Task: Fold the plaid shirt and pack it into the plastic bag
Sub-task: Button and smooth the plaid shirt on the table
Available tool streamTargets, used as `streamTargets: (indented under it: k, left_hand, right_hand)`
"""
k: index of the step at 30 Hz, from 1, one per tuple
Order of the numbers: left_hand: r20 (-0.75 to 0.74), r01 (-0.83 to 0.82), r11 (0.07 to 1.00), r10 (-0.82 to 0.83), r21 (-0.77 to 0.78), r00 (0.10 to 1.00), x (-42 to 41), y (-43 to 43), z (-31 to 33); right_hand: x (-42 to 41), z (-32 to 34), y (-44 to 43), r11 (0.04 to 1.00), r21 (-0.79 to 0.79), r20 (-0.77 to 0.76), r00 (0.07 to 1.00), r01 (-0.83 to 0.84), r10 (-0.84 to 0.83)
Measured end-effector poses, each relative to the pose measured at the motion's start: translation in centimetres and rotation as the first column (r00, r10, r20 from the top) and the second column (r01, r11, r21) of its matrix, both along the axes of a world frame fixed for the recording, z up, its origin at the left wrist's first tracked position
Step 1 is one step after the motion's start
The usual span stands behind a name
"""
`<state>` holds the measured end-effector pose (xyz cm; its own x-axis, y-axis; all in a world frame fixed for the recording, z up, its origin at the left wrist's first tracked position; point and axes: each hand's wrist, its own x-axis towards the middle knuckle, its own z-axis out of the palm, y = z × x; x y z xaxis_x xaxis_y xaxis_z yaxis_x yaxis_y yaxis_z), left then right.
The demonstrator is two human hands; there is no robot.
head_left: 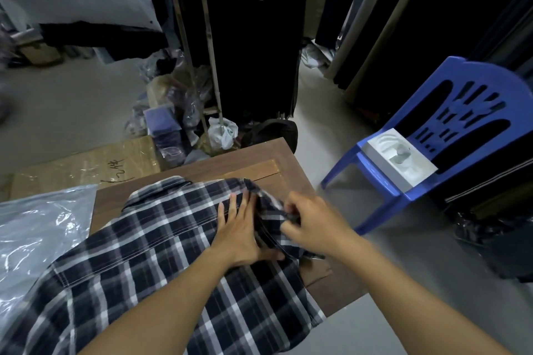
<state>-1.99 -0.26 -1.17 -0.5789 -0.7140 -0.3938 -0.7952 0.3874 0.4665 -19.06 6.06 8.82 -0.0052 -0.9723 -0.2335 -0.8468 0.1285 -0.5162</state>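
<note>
Navy-and-white cloth: the plaid shirt (pixel 150 262) lies spread, apparently back up, over a brown wooden table (pixel 288 170), collar at the table's far side, hem spilling off its near edge.
Left hand (pixel 242 228): open, palm flat on the shirt near its right shoulder, pinning the cloth.
Right hand (pixel 314 225): closed, pinching a bunched sleeve (pixel 277 210) just right of the left hand.
Plastic bag (pixel 37 233): clear and crinkled, lying at the table's left side, touching the shirt; seemingly empty.
Handling: the fabric looks soft, light and limp, likely to slump off the table; best taken at seams, cuff or shoulder, with one palm holding the fold line.
Progress: folding seems barely begun.
Writing: dark handwritten marks on a cardboard box (pixel 95 170) beyond the table's left corner; unreadable.
Other: a blue plastic chair (pixel 450 135) right of the table holds a white tray (pixel 399 158).
</note>
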Motion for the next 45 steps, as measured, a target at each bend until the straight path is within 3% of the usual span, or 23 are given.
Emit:
streamTargets:
  k: [3, 6, 9, 12, 13, 16, 20, 22, 24, 28, 30, 33, 37, 42, 45]
  left_hand:
    - [-0.240, -0.095, 0.991, 0.114, 0.090, 0.964, 1.3, -1.1, 1.0]
    - [-0.421, -0.242, 0.955, 0.293, 0.170, 0.858, 3.1, -1.9, 1.8]
    - [-0.412, -0.459, 0.865, 0.501, 0.206, 0.761, 4.3, -3.3, 1.6]
    - [-0.360, -0.584, 0.672, 0.739, 0.455, 0.570, 4.8, -4.1, 1.8]
    - [-0.332, -0.567, 0.660, 0.745, 0.493, 0.578, 4.7, -4.0, 2.2]
    - [-0.269, -0.489, 0.764, 0.620, 0.421, 0.737, 4.4, -3.3, 2.5]
    - [-0.248, -0.507, 0.804, 0.584, 0.312, 0.773, 4.2, -3.3, 1.9]
    - [-0.230, -0.499, 0.790, 0.592, 0.355, 0.773, 4.6, -3.3, 2.0]
    - [-0.182, -0.487, 0.753, 0.608, 0.443, 0.773, 5.4, -3.4, 2.4]
    - [0.007, -0.346, 0.740, 0.419, 0.576, 0.908, 6.4, -3.2, 3.0]
    - [0.025, -0.328, 0.742, 0.388, 0.585, 0.921, 6.7, -3.1, 2.7]
    - [-0.051, -0.330, 0.668, 0.484, 0.667, 0.874, 7.4, -3.4, 2.2]
    - [-0.098, -0.312, 0.611, 0.542, 0.728, 0.834, 8.4, -3.1, 3.0]
    - [0.016, -0.276, 0.820, 0.311, 0.502, 0.950, 8.6, -1.6, 3.1]
    - [0.101, -0.206, 0.912, 0.182, 0.353, 0.978, 7.8, -1.0, 3.6]
  right_hand:
    - [3.4, 0.3, 0.9, 0.994, 0.026, 0.102, 0.990, -0.105, 0.102]
    - [6.7, -1.5, 1.5, 0.978, 0.050, 0.125, 0.973, -0.203, 0.195]
    - [9.3, -3.9, 2.0, 0.959, 0.125, 0.087, 0.966, -0.255, 0.245]
    - [11.0, -6.0, 2.3, 0.932, 0.238, 0.172, 0.956, -0.273, 0.236]
    - [11.2, -6.3, 2.3, 0.924, 0.266, 0.209, 0.953, -0.273, 0.221]
    - [10.8, -6.4, 1.7, 0.947, 0.239, 0.266, 0.952, -0.216, 0.150]
    - [7.8, -7.3, 0.1, 0.995, -0.094, 0.087, 0.996, 0.010, -0.002]
    - [6.3, -8.3, -0.1, 0.992, -0.130, -0.045, 0.999, 0.010, -0.016]
    - [5.4, -8.6, 0.1, 0.995, -0.077, -0.057, 0.996, 0.057, -0.062]
    - [3.6, -7.7, 0.4, 0.948, 0.162, 0.201, 0.931, 0.275, -0.305]
    - [2.0, -7.5, 0.6, 0.936, 0.265, 0.196, 0.937, 0.233, -0.289]
    - [-0.1, -6.8, 1.1, 0.907, 0.415, 0.247, 0.951, 0.069, -0.186]
    - [-0.2, -7.2, 1.6, 0.902, 0.427, 0.217, 0.960, 0.068, -0.175]
    - [1.2, -6.9, 1.8, 0.927, 0.373, 0.065, 0.996, 0.039, -0.068]
    - [3.2, -6.2, 1.2, 0.972, 0.220, -0.015, 0.996, -0.079, 0.084]
